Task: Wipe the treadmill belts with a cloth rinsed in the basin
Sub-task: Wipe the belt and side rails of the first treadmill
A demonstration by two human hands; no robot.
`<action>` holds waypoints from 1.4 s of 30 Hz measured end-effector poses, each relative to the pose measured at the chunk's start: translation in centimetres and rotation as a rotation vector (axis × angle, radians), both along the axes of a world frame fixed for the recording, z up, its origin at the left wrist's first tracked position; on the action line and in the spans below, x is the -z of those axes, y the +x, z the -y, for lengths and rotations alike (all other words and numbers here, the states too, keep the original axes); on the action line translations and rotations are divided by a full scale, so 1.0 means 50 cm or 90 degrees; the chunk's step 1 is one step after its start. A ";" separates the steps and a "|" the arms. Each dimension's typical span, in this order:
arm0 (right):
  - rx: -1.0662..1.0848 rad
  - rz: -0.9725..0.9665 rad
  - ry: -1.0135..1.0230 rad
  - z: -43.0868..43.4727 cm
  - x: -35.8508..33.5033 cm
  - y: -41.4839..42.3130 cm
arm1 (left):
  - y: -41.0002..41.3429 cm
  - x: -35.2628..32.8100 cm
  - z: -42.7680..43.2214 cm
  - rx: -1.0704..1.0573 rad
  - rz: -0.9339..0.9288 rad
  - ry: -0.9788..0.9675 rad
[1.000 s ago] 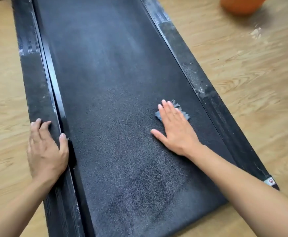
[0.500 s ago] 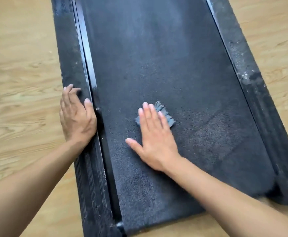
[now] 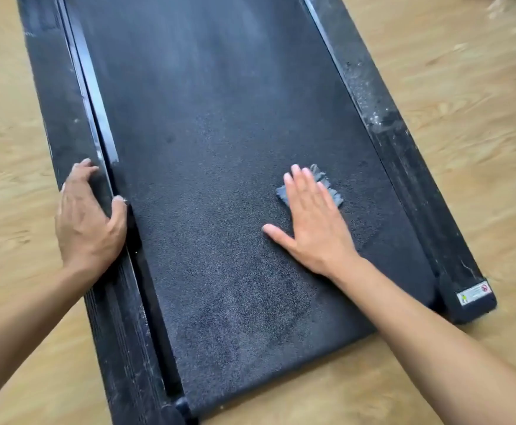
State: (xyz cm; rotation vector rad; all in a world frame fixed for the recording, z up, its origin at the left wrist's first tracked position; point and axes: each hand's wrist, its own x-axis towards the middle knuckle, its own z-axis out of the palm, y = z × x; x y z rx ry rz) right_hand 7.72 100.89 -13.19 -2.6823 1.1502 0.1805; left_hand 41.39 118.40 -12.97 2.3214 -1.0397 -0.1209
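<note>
Cloth is a small grey-blue rag on the belt, right side, pinned under flat straight fingers of the right hand. Left hand grips the side rail w/ thumb on its inner edge, fingertips prob curled over the outer one.

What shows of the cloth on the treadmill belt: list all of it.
The cloth is a small grey-blue rag, soft and crumpled, with ragged edges. It lies on the black treadmill belt, right of its middle, clear of the right side rail. The right hand presses it with straight fingers and hides most of it; bits stick out past the fingertips and at both sides. The left hand, gripping the left side rail, does not touch it. Wetness cannot be told.
</note>
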 end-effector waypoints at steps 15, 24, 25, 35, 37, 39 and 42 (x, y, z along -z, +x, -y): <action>-0.012 -0.044 0.028 -0.156 -0.014 0.063 | 0.003 0.003 0.008 -0.043 -0.025 -0.034; -0.359 0.000 0.020 -0.389 0.005 0.204 | 0.000 0.006 -0.002 -0.018 0.012 -0.016; -0.367 0.008 0.015 -0.377 0.006 0.188 | 0.001 0.010 -0.006 -0.007 0.023 -0.007; 0.082 -0.042 0.027 0.018 -0.021 -0.179 | -0.006 0.004 -0.009 0.049 0.036 -0.044; 0.137 -0.017 0.045 0.034 -0.017 -0.249 | -0.010 0.001 -0.006 0.057 0.024 -0.059; 0.193 0.013 0.046 0.012 -0.009 -0.268 | -0.012 0.000 0.003 0.043 0.010 -0.063; 0.229 0.002 0.044 -0.060 -0.002 -0.215 | -0.013 0.006 0.007 -0.001 0.041 -0.015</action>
